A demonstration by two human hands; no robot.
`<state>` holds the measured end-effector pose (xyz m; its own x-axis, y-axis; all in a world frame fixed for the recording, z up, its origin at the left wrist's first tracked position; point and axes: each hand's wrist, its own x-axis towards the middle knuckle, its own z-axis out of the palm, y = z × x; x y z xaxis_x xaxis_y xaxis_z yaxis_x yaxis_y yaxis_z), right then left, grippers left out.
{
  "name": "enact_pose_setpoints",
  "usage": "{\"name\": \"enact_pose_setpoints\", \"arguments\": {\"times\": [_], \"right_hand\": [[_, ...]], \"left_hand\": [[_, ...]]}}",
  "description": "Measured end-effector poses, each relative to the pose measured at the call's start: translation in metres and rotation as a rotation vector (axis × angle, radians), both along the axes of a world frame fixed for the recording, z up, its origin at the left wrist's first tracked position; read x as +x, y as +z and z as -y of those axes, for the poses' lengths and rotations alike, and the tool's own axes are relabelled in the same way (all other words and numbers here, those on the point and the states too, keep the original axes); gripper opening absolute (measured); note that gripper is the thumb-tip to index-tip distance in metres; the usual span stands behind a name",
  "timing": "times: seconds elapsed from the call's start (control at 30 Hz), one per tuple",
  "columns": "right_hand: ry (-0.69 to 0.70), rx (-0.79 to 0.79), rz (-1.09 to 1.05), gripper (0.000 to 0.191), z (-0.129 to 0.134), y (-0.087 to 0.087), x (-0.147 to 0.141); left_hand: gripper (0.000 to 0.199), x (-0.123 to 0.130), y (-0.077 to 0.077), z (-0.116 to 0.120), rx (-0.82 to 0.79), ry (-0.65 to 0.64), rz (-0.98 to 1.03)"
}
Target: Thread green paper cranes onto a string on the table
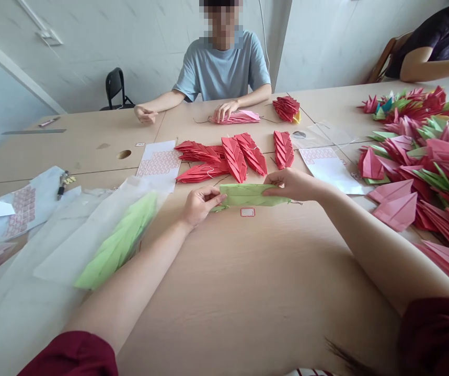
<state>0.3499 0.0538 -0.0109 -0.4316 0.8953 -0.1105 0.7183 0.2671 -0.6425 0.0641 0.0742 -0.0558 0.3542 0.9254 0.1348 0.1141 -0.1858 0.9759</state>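
Between my two hands is a light green folded paper piece [243,195], held level just above the table. My left hand [202,205] pinches its left end between thumb and fingers. At its right end, the fingers of my right hand [292,184] are closed on the upper edge. A bit of string shows at the right tip. On the table just below lies a small white label with a red border [248,212]. Beyond my hands, several red folded paper bundles [234,159] lie in a group, one of them apart to the right.
Clear plastic bags [63,250], one holding green folded paper [120,240], cover the left side. A large heap of pink, red and green folded paper [436,156] fills the right. Label sheets [159,163] lie ahead. Opposite, a person's hand [226,110] rests on a pink bundle [243,117].
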Motion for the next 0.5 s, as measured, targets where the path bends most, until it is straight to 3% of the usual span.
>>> {"name": "enact_pose_setpoints", "arguments": {"times": [0.37,0.5], "right_hand": [[0.043,-0.014,0.046,0.029,-0.004,0.004,0.017],[-0.009,-0.012,0.037,0.027,-0.005,0.007,0.020]], "left_hand": [[0.032,0.000,0.002,-0.003,-0.066,0.023,0.063],[0.031,-0.001,-0.001,-0.005,-0.089,0.030,0.110]]}}
